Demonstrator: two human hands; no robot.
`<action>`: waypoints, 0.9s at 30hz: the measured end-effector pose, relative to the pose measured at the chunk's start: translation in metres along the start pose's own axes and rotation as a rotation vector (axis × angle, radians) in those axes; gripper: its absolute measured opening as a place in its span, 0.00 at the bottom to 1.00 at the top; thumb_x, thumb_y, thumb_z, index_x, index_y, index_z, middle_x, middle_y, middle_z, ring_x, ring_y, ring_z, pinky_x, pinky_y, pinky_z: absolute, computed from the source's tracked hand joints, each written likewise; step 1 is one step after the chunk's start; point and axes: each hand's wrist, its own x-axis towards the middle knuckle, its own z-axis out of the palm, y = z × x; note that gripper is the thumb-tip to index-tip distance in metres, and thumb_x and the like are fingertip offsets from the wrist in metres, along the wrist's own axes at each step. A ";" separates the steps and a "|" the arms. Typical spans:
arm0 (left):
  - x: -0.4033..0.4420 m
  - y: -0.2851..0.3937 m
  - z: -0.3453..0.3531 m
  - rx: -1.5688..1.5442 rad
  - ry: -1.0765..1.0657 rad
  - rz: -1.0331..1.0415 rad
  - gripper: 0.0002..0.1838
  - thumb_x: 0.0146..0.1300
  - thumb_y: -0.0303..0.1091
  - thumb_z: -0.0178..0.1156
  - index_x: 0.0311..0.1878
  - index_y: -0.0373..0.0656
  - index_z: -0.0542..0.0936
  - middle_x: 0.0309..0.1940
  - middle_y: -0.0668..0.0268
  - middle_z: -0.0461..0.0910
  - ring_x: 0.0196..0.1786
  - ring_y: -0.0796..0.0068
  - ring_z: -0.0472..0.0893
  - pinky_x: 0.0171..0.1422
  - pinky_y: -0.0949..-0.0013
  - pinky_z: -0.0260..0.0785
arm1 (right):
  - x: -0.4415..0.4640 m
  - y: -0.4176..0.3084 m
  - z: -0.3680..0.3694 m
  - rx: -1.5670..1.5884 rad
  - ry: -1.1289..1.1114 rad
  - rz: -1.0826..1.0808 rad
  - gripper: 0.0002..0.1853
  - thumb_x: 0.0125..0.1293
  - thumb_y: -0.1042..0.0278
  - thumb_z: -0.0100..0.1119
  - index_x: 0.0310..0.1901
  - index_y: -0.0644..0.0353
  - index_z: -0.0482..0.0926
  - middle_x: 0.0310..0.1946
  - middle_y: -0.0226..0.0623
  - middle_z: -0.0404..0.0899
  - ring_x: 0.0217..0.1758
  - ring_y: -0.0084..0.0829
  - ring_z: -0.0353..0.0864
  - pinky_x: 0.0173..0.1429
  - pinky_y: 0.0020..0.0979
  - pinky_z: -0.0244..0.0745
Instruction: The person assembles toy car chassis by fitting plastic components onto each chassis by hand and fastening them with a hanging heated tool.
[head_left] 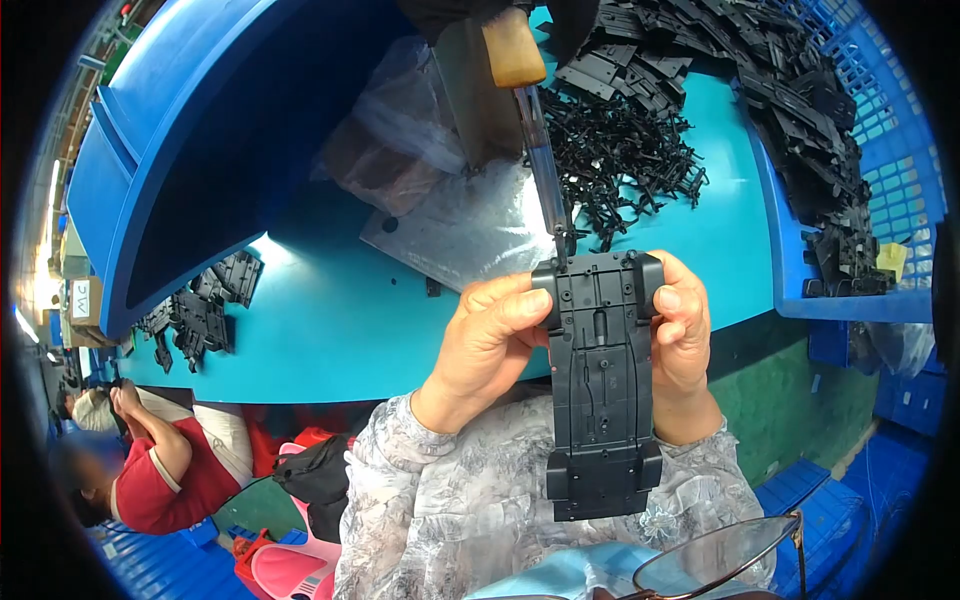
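A long black plastic chassis (603, 400), moulded with ribs and screw holes, is held up between both hands in front of the patterned shirt. My left hand (488, 338) pinches its upper left corner with the thumb on top. At the upper right corner, my right hand (682, 325) grips it with curled fingers. From above, a power screwdriver (541, 165) with a yellowish collar and clear sleeve points down, its tip at the chassis's upper left corner. Whether the tip sits in a screw hole is unclear.
Small black parts (640, 165) lie heaped on the teal table (350, 350). Black panels fill a blue basket (905, 200) at right. A large blue bin (165, 130), plastic bags (400, 140) and more black parts (205, 315) are at left. Another person (165, 465) sits lower left.
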 end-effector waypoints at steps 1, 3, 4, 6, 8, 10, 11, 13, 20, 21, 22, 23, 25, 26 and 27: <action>0.000 0.000 -0.001 -0.006 -0.008 -0.003 0.15 0.61 0.36 0.56 0.44 0.32 0.77 0.34 0.61 0.80 0.31 0.74 0.80 0.34 0.73 0.74 | 0.000 0.000 0.000 -0.004 0.009 -0.004 0.14 0.58 0.67 0.55 0.41 0.70 0.70 0.32 0.37 0.79 0.27 0.16 0.76 0.32 0.15 0.72; -0.001 -0.001 -0.002 -0.024 -0.020 -0.007 0.15 0.61 0.35 0.56 0.45 0.32 0.77 0.35 0.61 0.80 0.33 0.74 0.80 0.37 0.72 0.74 | 0.000 0.001 0.001 -0.013 0.028 -0.009 0.14 0.58 0.68 0.55 0.41 0.70 0.70 0.30 0.35 0.78 0.26 0.14 0.75 0.31 0.14 0.71; -0.001 -0.001 -0.002 -0.035 -0.023 -0.007 0.15 0.61 0.35 0.56 0.45 0.31 0.77 0.35 0.60 0.80 0.34 0.74 0.80 0.38 0.72 0.74 | 0.000 0.000 0.002 -0.016 0.034 -0.008 0.14 0.58 0.68 0.54 0.40 0.70 0.70 0.29 0.34 0.78 0.24 0.12 0.74 0.30 0.13 0.70; -0.001 -0.003 -0.004 -0.062 -0.024 -0.008 0.16 0.61 0.35 0.56 0.46 0.31 0.77 0.37 0.60 0.80 0.35 0.74 0.80 0.41 0.72 0.73 | -0.001 -0.002 0.004 -0.023 0.045 -0.006 0.13 0.58 0.69 0.54 0.40 0.70 0.70 0.27 0.31 0.77 0.21 0.09 0.70 0.28 0.11 0.67; -0.001 -0.007 -0.005 -0.093 -0.019 -0.012 0.16 0.61 0.35 0.56 0.46 0.31 0.76 0.38 0.60 0.80 0.38 0.74 0.80 0.44 0.71 0.73 | 0.000 -0.003 0.002 -0.035 0.031 0.004 0.12 0.58 0.69 0.53 0.40 0.70 0.70 0.25 0.30 0.76 0.19 0.07 0.67 0.25 0.10 0.64; -0.001 -0.010 -0.004 -0.115 -0.005 -0.011 0.16 0.61 0.35 0.56 0.46 0.32 0.76 0.39 0.60 0.80 0.39 0.74 0.79 0.45 0.70 0.72 | 0.001 -0.006 0.002 -0.058 0.027 0.013 0.12 0.58 0.70 0.53 0.39 0.70 0.70 0.24 0.28 0.76 0.18 0.06 0.64 0.23 0.09 0.60; -0.002 -0.010 -0.004 -0.126 0.003 -0.009 0.16 0.61 0.35 0.56 0.47 0.32 0.76 0.39 0.60 0.80 0.39 0.73 0.79 0.46 0.70 0.72 | 0.001 -0.008 0.003 -0.076 0.030 0.018 0.12 0.58 0.70 0.53 0.39 0.70 0.70 0.24 0.28 0.75 0.17 0.05 0.63 0.22 0.08 0.59; -0.002 -0.010 -0.004 -0.136 -0.005 -0.008 0.17 0.61 0.35 0.56 0.47 0.31 0.75 0.39 0.60 0.80 0.40 0.73 0.79 0.47 0.69 0.72 | 0.001 -0.010 0.006 -0.089 0.035 0.021 0.11 0.59 0.70 0.52 0.39 0.70 0.70 0.24 0.28 0.75 0.17 0.04 0.61 0.21 0.07 0.57; -0.001 -0.016 -0.006 -0.176 -0.010 0.009 0.17 0.61 0.35 0.56 0.48 0.31 0.74 0.40 0.61 0.80 0.40 0.73 0.79 0.47 0.69 0.72 | 0.004 -0.011 0.009 -0.093 0.038 0.020 0.11 0.60 0.69 0.52 0.38 0.69 0.71 0.25 0.28 0.75 0.17 0.04 0.62 0.20 0.07 0.57; -0.001 -0.016 -0.004 -0.174 0.003 0.007 0.17 0.61 0.35 0.56 0.48 0.31 0.75 0.40 0.61 0.80 0.40 0.73 0.79 0.47 0.69 0.72 | 0.004 -0.011 0.009 -0.103 0.053 0.026 0.10 0.60 0.69 0.53 0.38 0.69 0.71 0.25 0.28 0.75 0.17 0.04 0.62 0.20 0.07 0.57; 0.000 -0.016 -0.002 -0.172 0.016 0.006 0.16 0.61 0.35 0.56 0.47 0.31 0.75 0.40 0.61 0.80 0.40 0.73 0.79 0.47 0.69 0.72 | 0.004 -0.012 0.009 -0.099 0.057 0.030 0.10 0.60 0.69 0.53 0.38 0.69 0.71 0.25 0.28 0.75 0.17 0.04 0.61 0.20 0.07 0.57; 0.000 -0.015 -0.002 -0.168 0.029 0.005 0.16 0.61 0.34 0.56 0.47 0.32 0.75 0.39 0.61 0.80 0.40 0.73 0.79 0.46 0.69 0.72 | 0.004 -0.012 0.009 -0.094 0.059 0.034 0.11 0.60 0.69 0.53 0.37 0.69 0.72 0.25 0.27 0.75 0.17 0.04 0.61 0.19 0.07 0.57; 0.000 -0.017 -0.006 -0.152 0.018 0.013 0.16 0.61 0.34 0.56 0.47 0.32 0.75 0.39 0.62 0.80 0.39 0.74 0.79 0.46 0.69 0.72 | 0.004 -0.011 0.008 -0.096 0.065 0.032 0.11 0.60 0.68 0.53 0.37 0.68 0.72 0.25 0.27 0.75 0.17 0.04 0.60 0.19 0.07 0.56; 0.000 -0.018 -0.008 -0.143 0.011 0.016 0.15 0.61 0.34 0.55 0.47 0.33 0.75 0.39 0.62 0.80 0.39 0.74 0.79 0.45 0.69 0.73 | 0.004 -0.010 0.007 -0.104 0.067 0.027 0.11 0.59 0.68 0.53 0.37 0.68 0.72 0.25 0.26 0.74 0.17 0.04 0.60 0.19 0.07 0.56; 0.000 -0.018 -0.008 -0.149 0.018 0.008 0.15 0.61 0.34 0.55 0.47 0.33 0.75 0.38 0.62 0.80 0.38 0.74 0.79 0.45 0.70 0.73 | 0.004 -0.009 0.007 -0.108 0.067 0.026 0.11 0.59 0.67 0.53 0.37 0.68 0.72 0.24 0.26 0.74 0.17 0.04 0.60 0.19 0.07 0.56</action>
